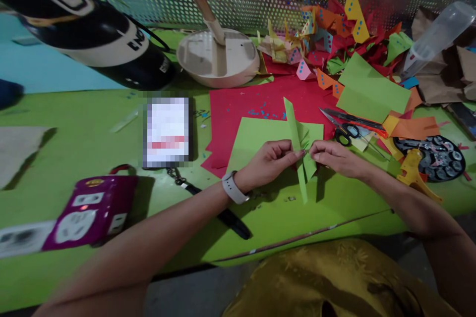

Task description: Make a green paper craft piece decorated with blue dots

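Note:
A folded strip of light green paper (293, 121) stands out between my hands, with smaller green folds fanning from its middle. My left hand (277, 160), with a grey watch on its wrist, pinches the folded paper from the left. From the right, my right hand (330, 157) grips the small folds close to my left fingertips. Beneath them lies a flat green sheet (253, 138), partly over a red sheet (226, 109) dotted with blue bits. Black scissors (345, 133) and a cutter (362, 122) rest to the right of my hands.
Colourful folded papers (327, 34) are heaped at the back right, near a clear bottle (439, 37). A fan base (219, 59) and a black bottle (122, 44) stand behind. Left are a badge (168, 131) and a purple pouch (92, 208); a yellow tool (414, 173) lies right.

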{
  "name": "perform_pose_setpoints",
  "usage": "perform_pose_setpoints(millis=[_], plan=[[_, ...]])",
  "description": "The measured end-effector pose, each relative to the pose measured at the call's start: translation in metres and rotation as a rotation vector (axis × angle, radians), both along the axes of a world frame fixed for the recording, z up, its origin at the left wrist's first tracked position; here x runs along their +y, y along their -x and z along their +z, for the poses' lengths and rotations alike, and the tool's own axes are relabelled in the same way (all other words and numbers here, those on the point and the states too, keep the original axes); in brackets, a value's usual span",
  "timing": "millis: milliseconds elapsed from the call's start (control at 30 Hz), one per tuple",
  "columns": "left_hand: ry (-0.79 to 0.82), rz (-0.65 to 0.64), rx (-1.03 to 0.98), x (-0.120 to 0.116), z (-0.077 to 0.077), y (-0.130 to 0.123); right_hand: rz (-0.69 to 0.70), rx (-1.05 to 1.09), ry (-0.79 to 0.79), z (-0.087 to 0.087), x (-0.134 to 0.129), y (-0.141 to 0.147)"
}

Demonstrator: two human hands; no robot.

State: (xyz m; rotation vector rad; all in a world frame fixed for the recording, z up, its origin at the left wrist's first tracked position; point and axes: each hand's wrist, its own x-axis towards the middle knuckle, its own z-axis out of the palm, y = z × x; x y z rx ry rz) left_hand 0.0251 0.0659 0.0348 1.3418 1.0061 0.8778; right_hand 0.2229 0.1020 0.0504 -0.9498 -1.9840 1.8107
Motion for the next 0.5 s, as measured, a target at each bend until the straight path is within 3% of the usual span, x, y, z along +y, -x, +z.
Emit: perform_pose_setpoints(millis=[300,500], plan=[[0.063,0.016,-0.001,0.0012,-0.0011,0.0029,-0.002,0.004,0.02,0.0019,0.0016,-0.0019],[0.108,0.032,-0.046,0.0013,-0.0024,0.0026,-0.034,-0.045,-0.151,-0.0009,0.0008,-0.0018]])
